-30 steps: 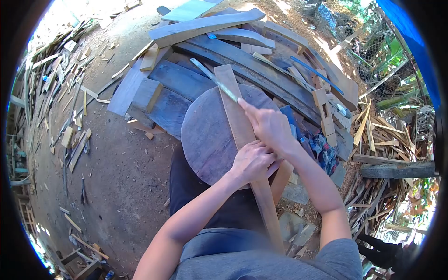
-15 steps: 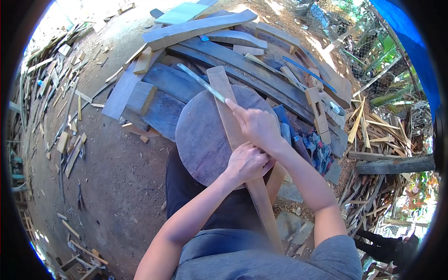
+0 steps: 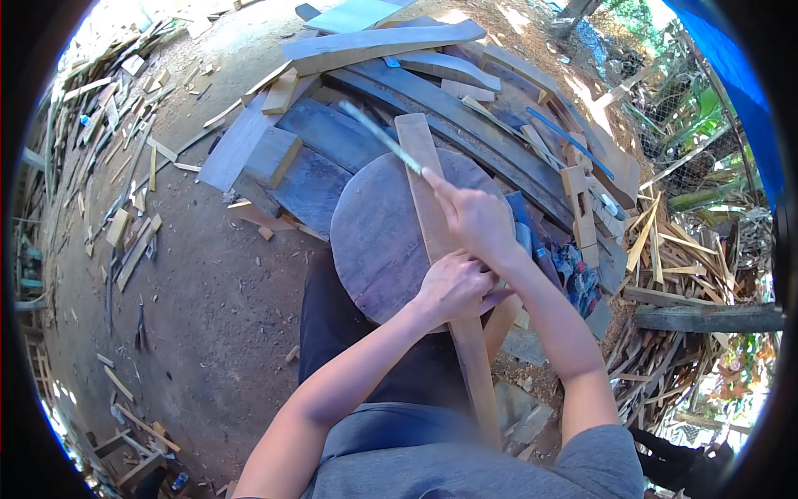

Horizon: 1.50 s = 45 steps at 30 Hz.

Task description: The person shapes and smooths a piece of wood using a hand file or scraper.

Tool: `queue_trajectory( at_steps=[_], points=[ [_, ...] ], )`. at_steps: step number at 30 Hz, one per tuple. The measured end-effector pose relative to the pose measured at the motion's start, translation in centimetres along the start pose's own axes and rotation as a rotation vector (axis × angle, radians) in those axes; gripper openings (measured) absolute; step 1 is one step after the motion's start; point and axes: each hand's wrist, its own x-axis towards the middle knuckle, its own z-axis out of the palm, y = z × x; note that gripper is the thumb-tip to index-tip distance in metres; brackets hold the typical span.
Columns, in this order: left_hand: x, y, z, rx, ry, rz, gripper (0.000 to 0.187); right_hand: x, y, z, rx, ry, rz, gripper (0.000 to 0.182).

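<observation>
My right hand (image 3: 484,226) is closed around the near end of a long, thin, flat metal strip (image 3: 378,133), its index finger stretched along it. The strip slants away to the upper left and crosses over a long wooden plank (image 3: 426,179). Under the right wrist, my left hand (image 3: 455,287) is wrapped around the plank's middle, fingers partly hidden. The plank's far end rests over a round wooden block (image 3: 374,241); its near end runs down beside my lap.
Stacked boards (image 3: 391,46) and dark beams lie beyond the block. A notched wood piece (image 3: 579,208) and a patterned cloth (image 3: 578,279) are at the right. Scrap wood (image 3: 137,249) litters the dirt at left. A stick pile (image 3: 673,366) stands at right.
The view has shifted, so most of the scene sits slightly farther right. The metal strip has slid a little farther away over the plank; both hands keep their holds.
</observation>
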Motion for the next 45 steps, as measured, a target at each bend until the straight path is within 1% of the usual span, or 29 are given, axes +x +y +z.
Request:
queue_trajectory(
  at_steps=[2, 3, 5, 7, 8, 10, 12, 13, 14, 15, 16, 17, 20, 22, 25, 26, 28, 29, 31, 32, 34, 35, 36, 37, 39, 40, 43, 44, 45],
  points=[
    [0.3, -0.1, 0.2, -0.019, 0.036, 0.011, 0.025, -0.5, 0.3, -0.2, -0.020, -0.032, 0.006, 0.041],
    [0.2, 0.0, 0.3, -0.025, 0.068, 0.020, 0.027, 0.5, 0.3, 0.2, -0.041, -0.009, 0.006, 0.041],
    [0.3, 0.1, 0.1, -0.033, 0.039, 0.036, 0.026, 3.5, 0.5, 1.1, -0.060, 0.026, 0.001, 0.041],
    [0.4, 0.1, -0.1, -0.019, 0.021, 0.039, 0.026, 6.9, 0.4, 2.1, -0.028, 0.150, 0.042, 0.041],
    [0.4, 0.1, -0.1, -0.016, 0.027, 0.044, 0.026, 7.3, 0.4, 2.2, -0.021, 0.155, 0.033, 0.041],
    [0.3, 0.0, 0.0, -0.006, 0.033, 0.053, 0.026, 7.9, 0.5, 1.6, -0.023, 0.084, 0.048, 0.041],
    [0.4, -0.1, 0.2, -0.026, 0.097, 0.059, 0.025, 5.3, 0.8, 0.9, 0.015, 0.053, 0.021, 0.040],
    [0.4, 0.0, 0.1, -0.030, 0.101, 0.058, 0.020, 3.4, 0.8, 0.5, 0.056, 0.017, 0.009, 0.040],
    [0.4, -0.1, 0.3, -0.042, 0.104, 0.069, 0.020, 1.6, 0.6, 0.0, 0.043, 0.019, 0.018, 0.040],
    [0.5, -0.2, 0.5, -0.046, 0.169, 0.070, 0.019, -0.2, 0.5, -0.6, -0.005, -0.040, 0.005, 0.040],
    [0.5, -0.2, 0.7, -0.050, 0.233, 0.065, 0.018, -1.2, 0.5, -1.0, -0.049, -0.103, -0.009, 0.039],
    [0.4, -0.3, 1.0, -0.060, 0.231, 0.066, 0.018, -0.9, 0.6, -1.1, -0.053, -0.108, -0.001, 0.039],
    [0.5, -0.1, 0.6, -0.073, 0.179, 0.082, 0.017, 2.8, 0.1, -0.2, 0.019, -0.068, 0.038, 0.040],
    [0.5, 0.0, 0.2, -0.031, 0.103, 0.057, 0.018, 6.4, 0.4, 1.5, 0.037, 0.093, 0.066, 0.040],
    [0.4, 0.1, 0.1, -0.017, 0.100, 0.047, 0.018, 7.6, 1.1, 2.5, 0.052, 0.175, -0.004, 0.039],
    [0.6, 0.1, 0.1, -0.022, 0.103, 0.058, 0.018, 6.8, 1.7, 2.4, 0.043, 0.181, -0.001, 0.039],
    [0.5, -0.1, 0.3, -0.055, 0.137, 0.064, 0.018, 2.9, 1.9, 1.9, 0.167, 0.130, -0.069, 0.039],
    [0.5, -0.1, 0.4, -0.065, 0.135, 0.063, 0.018, 0.8, 1.7, 1.2, 0.162, 0.125, -0.061, 0.039],
    [0.6, -0.1, 0.6, -0.074, 0.219, 0.090, 0.017, -2.2, 1.2, -0.6, 0.158, -0.035, -0.008, 0.039],
    [0.6, -0.2, 0.6, -0.077, 0.217, 0.083, 0.017, -1.9, 1.2, -0.5, 0.161, -0.043, -0.006, 0.039],
    [0.7, -0.2, 0.6, -0.085, 0.218, 0.080, 0.016, -0.4, 0.9, -0.3, 0.119, 0.001, -0.016, 0.038],
    [0.7, 0.0, 0.6, -0.082, 0.214, 0.085, 0.016, 1.3, 1.1, 1.0, 0.087, 0.083, -0.012, 0.038],
    [0.7, 0.0, 0.4, -0.064, 0.161, 0.079, 0.016, 3.5, 1.2, 2.0, 0.057, 0.169, -0.017, 0.038],
    [0.7, 0.0, 0.2, -0.041, 0.109, 0.065, 0.016, 5.5, 1.2, 2.0, 0.065, 0.175, -0.028, 0.038],
    [0.6, 0.0, 0.0, -0.028, 0.104, 0.052, 0.015, 7.8, 0.6, 1.9, 0.054, 0.106, 0.083, 0.038],
    [0.5, 0.1, 0.1, -0.037, 0.100, 0.047, 0.015, 7.4, 0.5, 1.9, 0.058, 0.106, 0.083, 0.038],
    [0.6, -0.1, 0.2, -0.050, 0.125, 0.064, 0.015, 3.7, 1.0, 0.5, 0.068, 0.083, 0.035, 0.038],
    [0.5, -0.1, 0.4, -0.060, 0.124, 0.061, 0.015, 1.5, 1.0, -0.1, 0.108, 0.002, 0.030, 0.038],
    [0.6, -0.1, 0.6, -0.071, 0.185, 0.075, 0.015, 0.1, 1.0, -0.4, 0.147, -0.078, 0.023, 0.038]
  ],
)
